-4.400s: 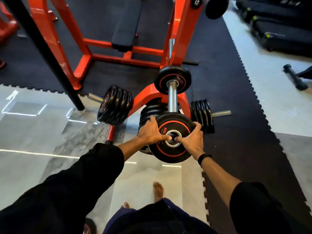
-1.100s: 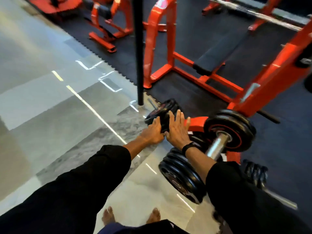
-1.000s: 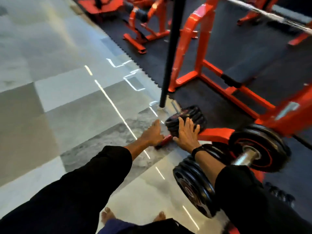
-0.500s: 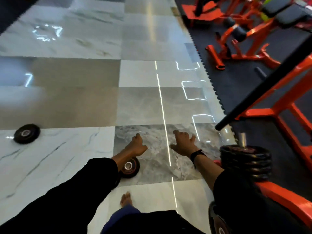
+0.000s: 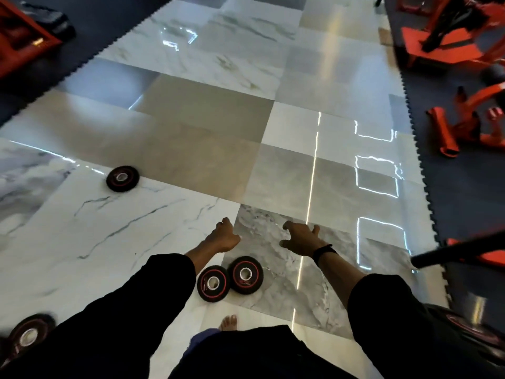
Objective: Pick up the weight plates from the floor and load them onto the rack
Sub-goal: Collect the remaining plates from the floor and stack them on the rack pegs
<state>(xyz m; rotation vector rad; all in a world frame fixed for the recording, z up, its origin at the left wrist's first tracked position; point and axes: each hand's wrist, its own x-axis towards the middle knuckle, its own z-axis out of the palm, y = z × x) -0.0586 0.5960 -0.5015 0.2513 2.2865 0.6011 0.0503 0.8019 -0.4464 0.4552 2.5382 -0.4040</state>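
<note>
Two black weight plates with red rings lie flat on the tiled floor, touching each other: one (image 5: 213, 283) just beneath my left forearm, the other (image 5: 245, 274) to its right. A third plate (image 5: 122, 178) lies farther off to the left. A fourth (image 5: 28, 333) shows at the lower left edge, partly behind my sleeve. My left hand (image 5: 223, 237) and my right hand (image 5: 300, 237) are both held out over the floor with relaxed fingers and hold nothing. Only a dark loaded plate (image 5: 470, 330) of the rack peeks in at the lower right.
Glossy marble tiles cover the middle. Dark rubber mats (image 5: 461, 187) run along the right and top left. Orange gym machines (image 5: 470, 127) stand on the right mat, another orange frame (image 5: 19, 34) at top left. A black bar (image 5: 459, 251) crosses at right. My bare foot (image 5: 229, 322) shows below.
My view has swung left from the rack to the open floor. Both hands left the stacked plates and now hang free. Two floor plates near my feet have come into view.
</note>
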